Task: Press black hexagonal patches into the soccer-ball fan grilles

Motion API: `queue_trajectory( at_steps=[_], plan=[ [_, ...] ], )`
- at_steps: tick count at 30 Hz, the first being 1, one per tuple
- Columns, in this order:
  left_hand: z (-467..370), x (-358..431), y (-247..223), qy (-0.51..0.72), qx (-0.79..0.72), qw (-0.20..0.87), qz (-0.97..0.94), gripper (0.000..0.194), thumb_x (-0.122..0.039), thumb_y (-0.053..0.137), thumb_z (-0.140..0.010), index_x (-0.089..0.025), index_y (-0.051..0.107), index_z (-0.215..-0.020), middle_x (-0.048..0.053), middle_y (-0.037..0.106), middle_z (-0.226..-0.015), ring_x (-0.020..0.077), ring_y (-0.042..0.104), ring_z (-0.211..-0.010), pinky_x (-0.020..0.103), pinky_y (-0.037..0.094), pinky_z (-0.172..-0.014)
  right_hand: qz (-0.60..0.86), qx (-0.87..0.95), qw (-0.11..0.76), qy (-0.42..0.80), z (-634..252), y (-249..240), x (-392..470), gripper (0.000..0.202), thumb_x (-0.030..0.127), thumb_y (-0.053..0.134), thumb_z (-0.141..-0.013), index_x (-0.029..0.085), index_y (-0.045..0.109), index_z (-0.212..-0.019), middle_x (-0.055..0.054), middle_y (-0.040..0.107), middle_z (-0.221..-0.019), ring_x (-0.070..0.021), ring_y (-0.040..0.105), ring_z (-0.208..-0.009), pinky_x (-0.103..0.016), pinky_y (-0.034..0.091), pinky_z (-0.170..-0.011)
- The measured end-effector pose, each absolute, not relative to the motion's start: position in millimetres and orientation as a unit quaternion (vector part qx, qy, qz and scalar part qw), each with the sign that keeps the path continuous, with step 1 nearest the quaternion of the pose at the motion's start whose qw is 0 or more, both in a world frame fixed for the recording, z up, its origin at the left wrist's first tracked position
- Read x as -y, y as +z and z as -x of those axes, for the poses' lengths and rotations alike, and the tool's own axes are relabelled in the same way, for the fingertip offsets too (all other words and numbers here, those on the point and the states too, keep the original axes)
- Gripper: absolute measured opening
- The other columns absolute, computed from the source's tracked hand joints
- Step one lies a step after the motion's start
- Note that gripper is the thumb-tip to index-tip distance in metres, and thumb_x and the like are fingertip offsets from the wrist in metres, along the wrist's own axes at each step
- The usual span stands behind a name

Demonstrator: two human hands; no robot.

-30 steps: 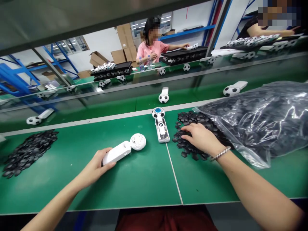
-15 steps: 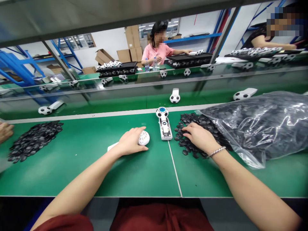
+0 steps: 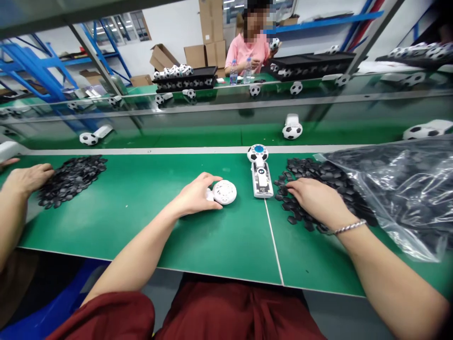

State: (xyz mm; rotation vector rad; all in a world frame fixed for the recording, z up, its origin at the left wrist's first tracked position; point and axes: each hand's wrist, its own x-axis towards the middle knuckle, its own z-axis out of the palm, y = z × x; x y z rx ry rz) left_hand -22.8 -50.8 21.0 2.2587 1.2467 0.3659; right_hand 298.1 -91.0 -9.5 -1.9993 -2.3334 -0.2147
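Note:
My left hand (image 3: 196, 194) is curled round the neck of a white ball-headed device (image 3: 225, 192), with thumb and fingers on either side. Openings pattern the round head; its handle is mostly hidden under my hand. My right hand (image 3: 316, 197), with a braided bracelet on its wrist, has its fingertips pressed together at the left part of a pile of small black flat pieces (image 3: 334, 177). Whatever lies between those fingertips is hidden. Between my hands lies another device (image 3: 262, 179), with a black-and-white football head, a blue disc and a clear-edged handle.
A clear plastic bag (image 3: 406, 189) of black pieces lies at the right. At the left, a co-worker's hand (image 3: 30, 179) touches a second black pile (image 3: 72, 179). Football-headed devices (image 3: 292, 130) lie on the green belt beyond the pale strip. A person (image 3: 247, 52) in pink sits opposite.
The view has shifted, showing more of the co-worker's arm at the left. My left hand has slid back from the device's head to its neck. My right hand stays at the black pile.

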Motion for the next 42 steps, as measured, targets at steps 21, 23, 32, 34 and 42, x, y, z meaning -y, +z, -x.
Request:
queue_trajectory(
  at_steps=[21, 23, 32, 34, 42],
  plan=[
    [10.1, 70.0, 19.4, 0.131, -0.444, 0.191, -0.866, 0.060, -0.038, 0.063, -0.071, -0.024, 0.043, -0.126, 0.005, 0.052, -0.116, 0.0236, 0.057, -0.099, 0.036, 0.048, -0.084, 0.452, 0.793, 0.370, 0.173, -202.7, 27.4, 92.9, 0.017, 0.025, 0.053, -0.085, 0.023, 0.069, -0.090, -0.003, 0.064, -0.082, -0.0152, 0.059, -0.079, -0.030, 0.050, -0.074],
    [9.0, 71.6, 20.9, 0.124, -0.439, 0.189, -0.869, 0.060, -0.038, 0.062, -0.072, -0.023, 0.042, -0.126, 0.006, 0.052, -0.117, 0.0241, 0.055, -0.102, 0.038, 0.048, -0.086, 0.448, 0.784, 0.402, 0.149, -204.7, 18.0, 93.0, 0.016, 0.024, 0.054, -0.084, 0.023, 0.069, -0.089, -0.004, 0.062, -0.083, -0.0158, 0.058, -0.080, -0.032, 0.049, -0.075],
    [7.0, 71.0, 22.4, 0.118, -0.445, 0.230, -0.858, 0.063, -0.042, 0.063, -0.072, -0.023, 0.041, -0.128, 0.006, 0.046, -0.127, 0.0237, 0.052, -0.109, 0.038, 0.047, -0.091, 0.447, 0.759, 0.404, 0.247, -197.4, 5.3, 104.9, 0.011, 0.021, 0.060, -0.080, 0.018, 0.062, -0.090, -0.003, 0.066, -0.084, -0.0143, 0.060, -0.075, -0.029, 0.050, -0.069],
    [7.2, 70.5, 22.5, 0.123, -0.445, 0.233, -0.856, 0.063, -0.042, 0.063, -0.072, -0.022, 0.041, -0.128, 0.006, 0.046, -0.128, 0.0236, 0.052, -0.110, 0.038, 0.046, -0.092, 0.415, 0.788, 0.395, 0.227, -196.3, 5.1, 106.1, 0.008, 0.019, 0.057, -0.083, 0.018, 0.062, -0.089, -0.003, 0.066, -0.086, -0.0149, 0.059, -0.080, -0.030, 0.049, -0.073],
    [5.0, 71.4, 23.6, 0.130, -0.439, 0.237, -0.857, 0.077, -0.053, 0.070, -0.063, -0.022, 0.042, -0.128, 0.006, 0.049, -0.126, 0.0242, 0.052, -0.110, 0.038, 0.044, -0.094, 0.323, 0.883, 0.332, 0.076, -189.6, 4.5, 107.3, 0.018, 0.014, 0.047, -0.087, 0.018, 0.063, -0.093, -0.007, 0.065, -0.087, -0.0177, 0.052, -0.079, -0.032, 0.046, -0.069]
  ],
)
